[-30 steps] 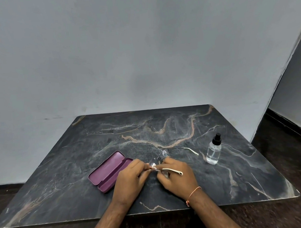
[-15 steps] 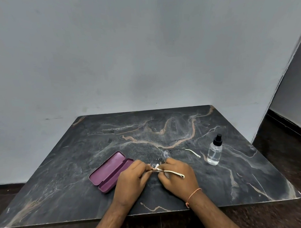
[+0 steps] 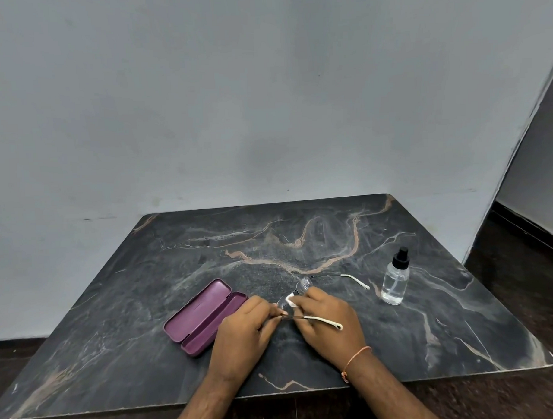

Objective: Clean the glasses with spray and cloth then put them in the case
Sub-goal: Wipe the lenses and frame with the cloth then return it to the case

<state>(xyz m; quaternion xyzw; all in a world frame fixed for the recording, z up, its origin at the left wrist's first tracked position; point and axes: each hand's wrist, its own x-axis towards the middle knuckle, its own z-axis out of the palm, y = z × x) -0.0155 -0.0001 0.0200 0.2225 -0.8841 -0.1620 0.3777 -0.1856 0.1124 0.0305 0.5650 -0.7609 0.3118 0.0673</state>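
Cloth newly visible beside bottle

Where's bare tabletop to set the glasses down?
Free: the far half of the table beyond the case and spray bottle; also the near-right corner. Crowded: the middle front, where both hands hold the glasses.

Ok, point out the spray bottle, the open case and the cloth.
spray bottle (image 3: 395,282): head view, on its clear body.
open case (image 3: 197,312): head view, on the lid's purple inner face.
cloth (image 3: 290,300): head view, on the white bit showing at the right hand's (image 3: 327,322) fingertips.
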